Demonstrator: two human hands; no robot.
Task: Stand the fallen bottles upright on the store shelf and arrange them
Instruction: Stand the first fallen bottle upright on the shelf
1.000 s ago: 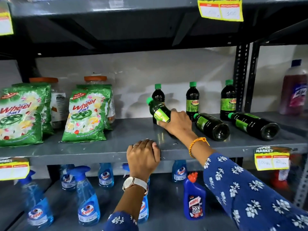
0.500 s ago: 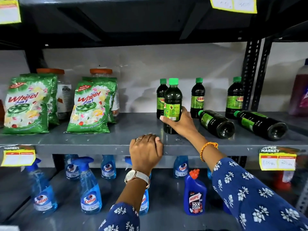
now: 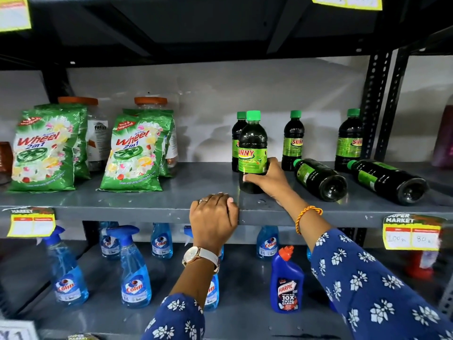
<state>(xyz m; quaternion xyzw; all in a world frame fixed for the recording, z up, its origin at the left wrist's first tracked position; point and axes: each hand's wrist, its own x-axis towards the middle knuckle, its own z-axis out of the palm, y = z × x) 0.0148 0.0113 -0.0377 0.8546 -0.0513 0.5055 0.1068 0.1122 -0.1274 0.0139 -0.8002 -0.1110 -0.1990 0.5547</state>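
Observation:
My right hand (image 3: pixel 268 179) grips a dark bottle with a green cap and green label (image 3: pixel 252 148), which stands upright on the grey shelf (image 3: pixel 147 204). Three more such bottles stand upright at the back: one (image 3: pixel 237 133) just behind the held one, one (image 3: pixel 293 141) to its right, one (image 3: pixel 349 141) by the upright post. Two dark bottles lie on their sides to the right, one (image 3: pixel 321 179) close to my right wrist and one (image 3: pixel 389 181) farther right. My left hand (image 3: pixel 213 220) rests curled over the shelf's front edge, holding nothing.
Green detergent packs (image 3: pixel 45 148) (image 3: pixel 137 148) stand at the shelf's left, with orange-lidded jars behind. Blue spray bottles (image 3: pixel 134 268) and a dark-blue toilet cleaner bottle (image 3: pixel 286 283) stand on the lower shelf. Yellow price tags (image 3: pixel 411 233) hang on the shelf edges. A perforated post (image 3: pixel 373 106) bounds the right.
My right hand lifted a fallen bottle from tilted to upright and set it on the shelf in front of the back-row bottle. My left hand stayed on the shelf edge.

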